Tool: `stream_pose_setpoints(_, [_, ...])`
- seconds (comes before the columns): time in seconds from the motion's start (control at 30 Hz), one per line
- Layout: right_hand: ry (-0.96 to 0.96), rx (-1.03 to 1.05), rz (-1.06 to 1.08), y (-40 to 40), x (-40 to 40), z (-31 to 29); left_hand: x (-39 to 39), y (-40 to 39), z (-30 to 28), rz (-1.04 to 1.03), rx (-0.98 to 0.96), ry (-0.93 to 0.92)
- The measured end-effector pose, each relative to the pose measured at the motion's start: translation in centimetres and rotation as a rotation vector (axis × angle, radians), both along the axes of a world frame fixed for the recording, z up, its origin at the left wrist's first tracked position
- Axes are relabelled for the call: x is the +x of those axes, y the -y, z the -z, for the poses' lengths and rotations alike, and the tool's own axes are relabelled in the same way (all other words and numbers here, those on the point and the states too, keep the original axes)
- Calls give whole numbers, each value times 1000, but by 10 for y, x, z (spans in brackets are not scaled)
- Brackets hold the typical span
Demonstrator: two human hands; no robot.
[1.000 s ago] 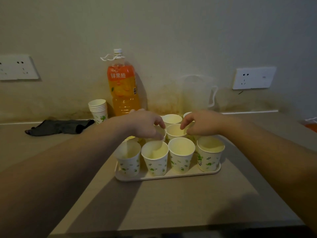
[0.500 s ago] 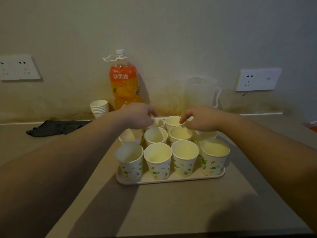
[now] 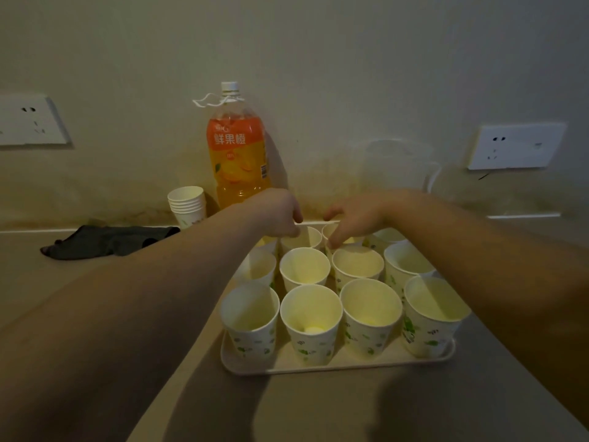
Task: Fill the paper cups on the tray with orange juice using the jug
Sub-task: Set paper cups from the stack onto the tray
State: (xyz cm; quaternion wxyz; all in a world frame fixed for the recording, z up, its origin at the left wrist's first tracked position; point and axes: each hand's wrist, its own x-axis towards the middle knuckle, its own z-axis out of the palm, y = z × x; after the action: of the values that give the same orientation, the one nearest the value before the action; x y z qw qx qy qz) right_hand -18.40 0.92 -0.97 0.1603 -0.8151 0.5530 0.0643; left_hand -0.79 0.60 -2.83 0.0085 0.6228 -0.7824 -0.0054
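Both hands reach the far cups (image 3: pixel 301 239) on the tray (image 3: pixel 334 366). Left hand (image 3: pixel 277 215) grip pinches a cup rim; right hand (image 3: pixel 353 218) grip is apart. The jug (image 3: pixel 395 173) waits far right. Nudge cups gently, keep them upright

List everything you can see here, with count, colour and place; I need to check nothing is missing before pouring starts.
White paper cups with green print: about twelve, some hidden by the hands, in rows on the tray.
Beige rectangular tray: one, middle of the counter.
Orange juice bottle with white cap: one, upright against the wall, behind the tray.
Clear plastic jug: one, apparently empty, at the wall right of the bottle.
Stack of spare white paper cups: one, left of the bottle.
Dark crumpled cloth: one, counter's left.
White wall sockets: two, far left and right.
Left hand: over the back row.
Right hand: over the back row.
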Motion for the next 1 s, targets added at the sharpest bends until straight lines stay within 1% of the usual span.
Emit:
stream_pose_setpoints(0.17, [-10,-17,-15,6,1,4,3,6,5,17,-45,55])
stream_pose_setpoints(0.37, [-23,-40,-17,9,-1,5,4,6,8,-28,-81,7])
stream_pose_setpoints(0.67, [-15,-68,-10,6,-2,4,0,2,8,-36,-123,-23])
stream_pose_setpoints(0.87, [-4,-24,6,6,-1,6,-2,1,10,-60,-105,-46])
stream_pose_setpoints(1.0, [10,-26,8,3,-1,3,1,-3,1,-36,-71,-53])
